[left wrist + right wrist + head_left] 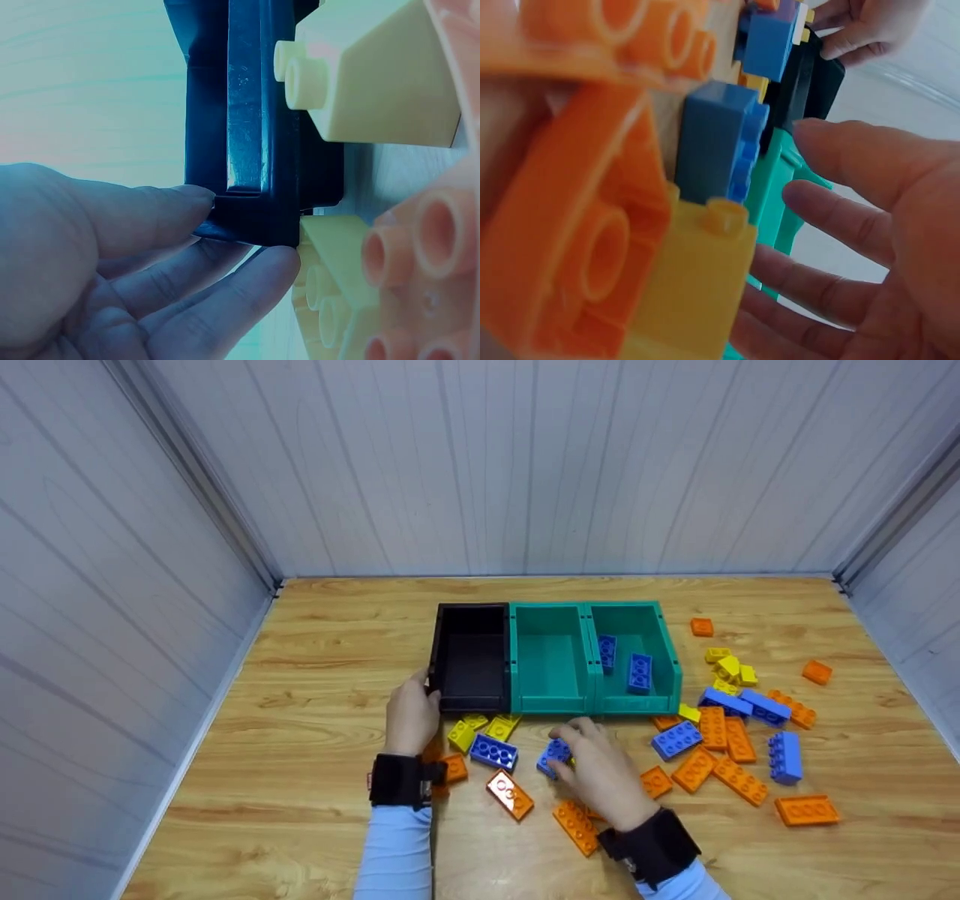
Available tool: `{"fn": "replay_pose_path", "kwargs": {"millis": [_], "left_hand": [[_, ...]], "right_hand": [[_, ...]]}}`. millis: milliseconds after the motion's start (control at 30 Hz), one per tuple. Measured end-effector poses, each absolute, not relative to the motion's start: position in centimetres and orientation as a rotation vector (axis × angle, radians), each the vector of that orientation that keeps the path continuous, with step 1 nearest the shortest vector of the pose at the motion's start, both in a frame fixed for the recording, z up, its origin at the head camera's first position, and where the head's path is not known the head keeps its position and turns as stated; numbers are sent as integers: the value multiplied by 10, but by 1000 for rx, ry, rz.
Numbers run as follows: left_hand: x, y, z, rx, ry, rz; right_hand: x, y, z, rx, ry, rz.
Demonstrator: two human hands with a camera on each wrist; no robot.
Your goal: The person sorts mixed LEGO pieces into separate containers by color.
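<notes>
My left hand [412, 716] grips the front left corner of a black bin [474, 671], thumb on one side and fingers on the other in the left wrist view. Beside the bin, that view also shows a yellow brick [390, 82]. My right hand [606, 776] reaches over a blue brick [552, 759] in front of the bins. In the right wrist view its fingers are spread, with nothing held between them. A yellow brick [697, 277] and an orange brick [540, 240] lie near it.
Two green bins, a middle one [549, 667] and a right one [651, 619], adjoin the black bin. Two blue bricks [639, 673] lie in the right one. Orange, yellow and blue bricks [741, 780] are scattered to the right. White panels [487, 465] wall in the table.
</notes>
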State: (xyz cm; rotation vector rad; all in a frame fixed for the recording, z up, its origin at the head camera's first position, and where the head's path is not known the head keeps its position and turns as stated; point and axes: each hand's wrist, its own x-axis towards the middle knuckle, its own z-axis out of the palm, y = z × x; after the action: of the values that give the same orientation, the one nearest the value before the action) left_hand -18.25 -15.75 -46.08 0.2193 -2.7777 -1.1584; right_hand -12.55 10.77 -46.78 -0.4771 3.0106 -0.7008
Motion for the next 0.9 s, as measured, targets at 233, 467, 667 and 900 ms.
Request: {"fn": "replay_pose_path", "kwargs": {"millis": [233, 467, 667, 900], "left_hand": [[-182, -158, -462, 188, -2786, -1118], [-182, -158, -461, 233, -2805, -1138], [-183, -158, -461, 235, -2802, -1132], [-182, -157, -461, 215, -2800, -1135]], "right_hand": [[-123, 107, -472, -600, 3038, -624], [-122, 101, -474, -600, 2993, -584], [-121, 99, -475, -617, 2983, -569], [-122, 103, -473, -578, 2942, -583]]}}
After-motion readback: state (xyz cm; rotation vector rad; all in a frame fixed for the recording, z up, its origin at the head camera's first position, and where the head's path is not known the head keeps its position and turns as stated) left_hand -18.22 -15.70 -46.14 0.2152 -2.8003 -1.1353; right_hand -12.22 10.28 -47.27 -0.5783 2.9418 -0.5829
